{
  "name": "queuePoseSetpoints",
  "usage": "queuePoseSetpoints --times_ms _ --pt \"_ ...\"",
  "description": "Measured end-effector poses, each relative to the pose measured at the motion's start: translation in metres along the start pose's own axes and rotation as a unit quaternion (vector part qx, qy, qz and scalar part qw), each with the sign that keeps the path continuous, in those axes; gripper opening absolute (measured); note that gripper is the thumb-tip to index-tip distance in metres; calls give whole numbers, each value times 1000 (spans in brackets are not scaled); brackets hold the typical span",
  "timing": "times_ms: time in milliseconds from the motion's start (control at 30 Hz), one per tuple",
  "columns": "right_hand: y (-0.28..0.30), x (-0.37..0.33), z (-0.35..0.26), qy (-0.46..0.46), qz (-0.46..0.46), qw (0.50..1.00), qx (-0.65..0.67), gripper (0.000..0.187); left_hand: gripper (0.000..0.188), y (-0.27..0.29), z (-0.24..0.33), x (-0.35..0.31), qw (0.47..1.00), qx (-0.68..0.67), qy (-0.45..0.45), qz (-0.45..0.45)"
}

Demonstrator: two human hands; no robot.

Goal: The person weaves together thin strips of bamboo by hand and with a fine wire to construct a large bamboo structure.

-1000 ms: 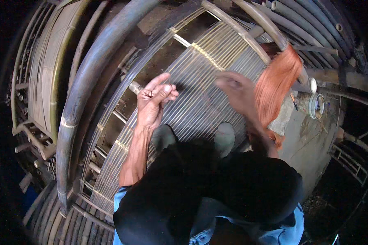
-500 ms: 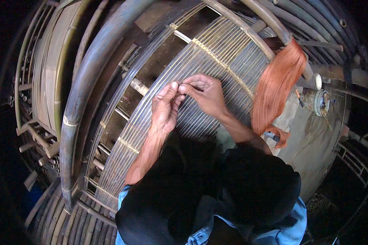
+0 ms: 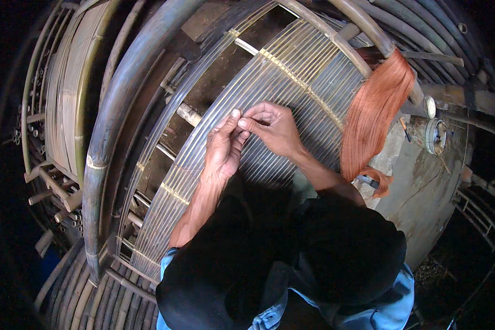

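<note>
- Brings right hand (image 3: 276, 129) to left hand (image 3: 223, 149) since a second ago.
- Pinches with both; cannot tell on what.
- Suggests fingertip work over slatted panel (image 3: 293, 72).

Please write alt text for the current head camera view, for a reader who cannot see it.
A person's left hand and right hand pinch close together above a panel of thin parallel strips. Reddish-brown fibres drape over a bamboo pole at right.
</note>
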State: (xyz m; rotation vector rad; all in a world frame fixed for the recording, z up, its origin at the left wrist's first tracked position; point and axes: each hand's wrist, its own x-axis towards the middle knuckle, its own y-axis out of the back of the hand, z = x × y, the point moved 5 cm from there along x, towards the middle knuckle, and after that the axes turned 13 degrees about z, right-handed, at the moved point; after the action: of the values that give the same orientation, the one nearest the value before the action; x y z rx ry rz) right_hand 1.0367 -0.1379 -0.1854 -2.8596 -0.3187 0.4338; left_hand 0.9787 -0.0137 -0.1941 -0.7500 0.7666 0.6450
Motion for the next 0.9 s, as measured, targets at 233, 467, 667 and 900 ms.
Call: queuePoseSetpoints --times_ms 233,467,667,900 --pt "47 44 -7 69 83 977 -183 23 16 12 5 1 990 108 -83 -34" --pt "65 99 11 256 118 744 -606 31 15 24 -12 -1 974 212 -78 -28" --pt "59 108 23 172 123 740 -638 21 16 39 -9 3 974 214 -71 -6" --pt "77 133 33 200 118 728 -645 24 17 27 -5 -3 974 211 -83 -23"
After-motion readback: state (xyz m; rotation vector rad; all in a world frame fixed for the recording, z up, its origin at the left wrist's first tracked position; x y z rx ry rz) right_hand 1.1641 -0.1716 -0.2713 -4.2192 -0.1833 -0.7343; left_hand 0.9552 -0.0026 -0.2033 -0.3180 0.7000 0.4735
